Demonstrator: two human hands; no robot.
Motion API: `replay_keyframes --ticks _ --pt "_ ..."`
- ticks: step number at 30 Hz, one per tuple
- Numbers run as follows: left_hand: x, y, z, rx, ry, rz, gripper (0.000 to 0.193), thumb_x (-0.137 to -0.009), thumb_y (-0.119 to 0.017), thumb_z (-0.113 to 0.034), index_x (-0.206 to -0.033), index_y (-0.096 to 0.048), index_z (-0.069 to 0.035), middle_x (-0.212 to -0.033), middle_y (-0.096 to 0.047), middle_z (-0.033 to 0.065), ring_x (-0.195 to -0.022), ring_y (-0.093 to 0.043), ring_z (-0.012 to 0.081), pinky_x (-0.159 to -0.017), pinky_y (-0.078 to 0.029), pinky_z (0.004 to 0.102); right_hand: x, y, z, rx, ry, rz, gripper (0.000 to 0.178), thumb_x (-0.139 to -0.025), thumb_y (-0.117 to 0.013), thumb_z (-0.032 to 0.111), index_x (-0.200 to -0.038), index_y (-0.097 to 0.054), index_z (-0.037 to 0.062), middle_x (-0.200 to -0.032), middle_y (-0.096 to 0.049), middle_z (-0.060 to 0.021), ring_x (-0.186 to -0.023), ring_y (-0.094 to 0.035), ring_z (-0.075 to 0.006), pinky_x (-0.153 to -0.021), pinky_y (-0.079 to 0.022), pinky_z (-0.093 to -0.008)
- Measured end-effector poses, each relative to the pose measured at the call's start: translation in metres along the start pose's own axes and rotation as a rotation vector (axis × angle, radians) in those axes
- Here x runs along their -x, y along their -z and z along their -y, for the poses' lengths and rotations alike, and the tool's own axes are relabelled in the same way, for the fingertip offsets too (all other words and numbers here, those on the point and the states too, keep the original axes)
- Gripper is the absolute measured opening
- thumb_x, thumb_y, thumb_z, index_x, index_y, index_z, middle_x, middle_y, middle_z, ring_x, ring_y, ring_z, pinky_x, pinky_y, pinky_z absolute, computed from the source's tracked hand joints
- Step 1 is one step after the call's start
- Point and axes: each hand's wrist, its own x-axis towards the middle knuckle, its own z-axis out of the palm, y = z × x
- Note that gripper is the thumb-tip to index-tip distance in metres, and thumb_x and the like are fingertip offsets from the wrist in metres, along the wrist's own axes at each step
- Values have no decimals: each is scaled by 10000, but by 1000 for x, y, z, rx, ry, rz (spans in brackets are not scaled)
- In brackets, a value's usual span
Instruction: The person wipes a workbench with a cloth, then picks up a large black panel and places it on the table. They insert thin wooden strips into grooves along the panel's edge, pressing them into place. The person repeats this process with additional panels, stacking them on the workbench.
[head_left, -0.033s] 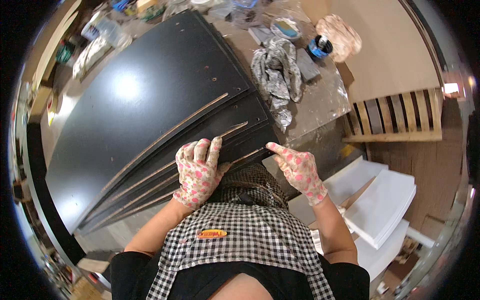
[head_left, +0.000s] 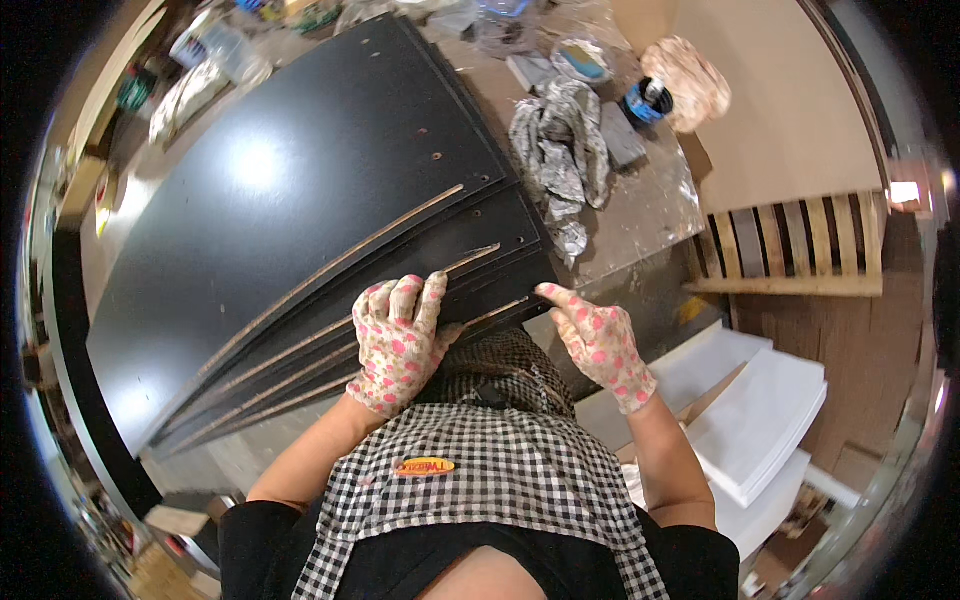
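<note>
Several black curved panels (head_left: 270,180) lie stacked and fanned out, with bare brown strips along their curved edges. My left hand (head_left: 392,345), in a cream glove with pink spots, rests across the near panels. Its fingers lie stretched over the top and the thumb stands apart, toward the right. My right hand (head_left: 600,345), gloved alike, is at the right corner of the nearest panel. Its forefinger reaches out to that corner and the thumb is held apart below it; the other fingers are bent. Neither hand holds a loose object.
Crumpled grey cloth (head_left: 565,150) lies on the worktable (head_left: 650,215), beside a dark blue-banded cup (head_left: 645,103) and a grey block (head_left: 622,135). White panels (head_left: 765,400) are stacked at lower right. A slatted wooden pallet (head_left: 800,240) stands beyond the table's right end.
The view has shifted very slightly, so the panels and table sit a little differently in it. Both hands keep the same pose and place on the panels.
</note>
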Motion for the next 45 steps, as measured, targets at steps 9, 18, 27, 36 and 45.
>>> replay_keyframes --ticks 9,18,27,36,45 --pt "8 -5 -3 58 52 -80 784 -654 -849 -307 -1363 -565 -130 -1236 -511 76 -1158 -485 292 -1007 -390 489 -4 -4 9 110 68 37 379 -893 -667 80 -1267 -609 62 -897 -734 -141 -679 -698 -286 -575 -531 -399" --pt "10 -12 1 75 41 -100 738 -675 -837 -337 -1348 -594 -155 -1248 -529 60 -1145 -504 294 -996 -399 482 3 -14 33 251 -119 31 453 -881 -649 -7 -1328 -608 56 -782 -694 -164 -613 -660 -302 -556 -502 -375" --pt "9 -11 8 171 -14 -98 690 -711 -798 -280 -1346 -591 -108 -1240 -534 68 -1117 -516 281 -970 -438 470 3 -37 56 450 -296 -28 379 -916 -637 115 -1291 -625 64 -714 -687 -125 -591 -664 -301 -542 -510 -405" --pt "10 -11 10 212 -17 -63 697 -708 -784 -244 -1357 -577 -94 -1258 -529 69 -1148 -497 274 -988 -432 464 -2 -55 86 288 -519 -7 393 -938 -621 130 -1321 -599 41 -753 -691 -185 -651 -687 -346 -588 -523 -432" --pt "10 -10 10 215 -12 -77 717 -688 -800 -250 -1354 -582 -100 -1252 -537 73 -1140 -510 284 -978 -433 471 6 -43 72 176 -504 -165 348 -960 -585 59 -1306 -627 48 -722 -663 -145 -625 -664 -239 -573 -504 -361"
